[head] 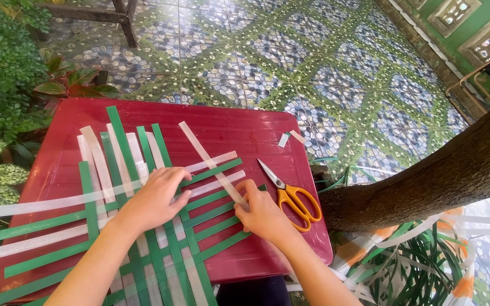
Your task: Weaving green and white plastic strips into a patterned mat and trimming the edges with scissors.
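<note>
On the red tray [239, 133], centre-left: a partly woven mat [160, 238] of green and white plastic strips, crossing over and under each other, with loose ends fanning out toward the far edge and off the left side.

Left hand [157, 198]: palm down, flat on the weave near its middle, fingers slightly spread and curled at the tips, pressing the crossings. Not gripping anything, just resting on top of the strips.

Right hand [262, 215]: at the right edge of the weave, fingers pinched narrow on one white strip [208, 161]. That strip runs diagonally from the pinch up and away toward the tray's far side, lying over the horizontal green and white strips. Its near end is between thumb and fingertips; its far end is free on the tray.

Hands are near each other but not touching; several green strips lie between them.

Around:
- Scissors [290, 195] with orange handles, just right of the right hand, blades pointing up-left toward the weave, closed. Handles are almost at the knuckles.
- Two small strip offcuts [290, 137] near the tray's far right corner, well clear.
- Tree trunk [438, 175] slanting along the right, beside the tray.
- Pile of loose green and white strips [421, 260] on the ground under the trunk.
- Leafy plants [7, 73] on the left, patterned tile floor [313, 62] beyond.
</note>
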